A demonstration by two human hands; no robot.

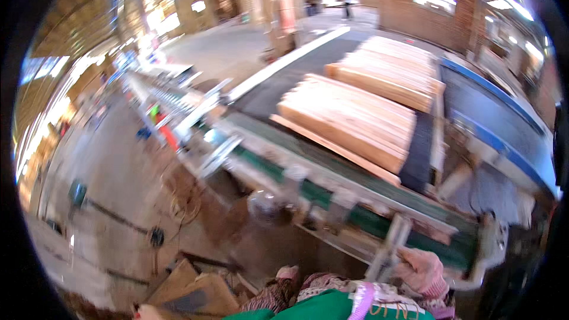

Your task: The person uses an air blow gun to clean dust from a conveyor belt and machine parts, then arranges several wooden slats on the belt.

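Note:
My right hand (419,271), in a pale pink work glove, is at the near edge of the conveyor, against a flat metal bracket (388,249). Its fingers look curled; what they hold, if anything, is hidden. Low in the middle, close to my body, a small pinkish part of my left hand (287,273) shows beyond a patterned sleeve. Its fingers are too blurred to read. Past the conveyor's green belt (314,192), light wooden boards lie side by side in a near stack (347,121) and a far stack (385,68). One narrow board (332,149) lies along the near stack's front.
Both stacks rest on a dark bed (252,104). A blue-edged machine table (498,106) stands to the right. Brown cardboard or board pieces (195,293) are low at the left, near a dark rod-like stand (118,216). A distant person (347,3) stands at the back.

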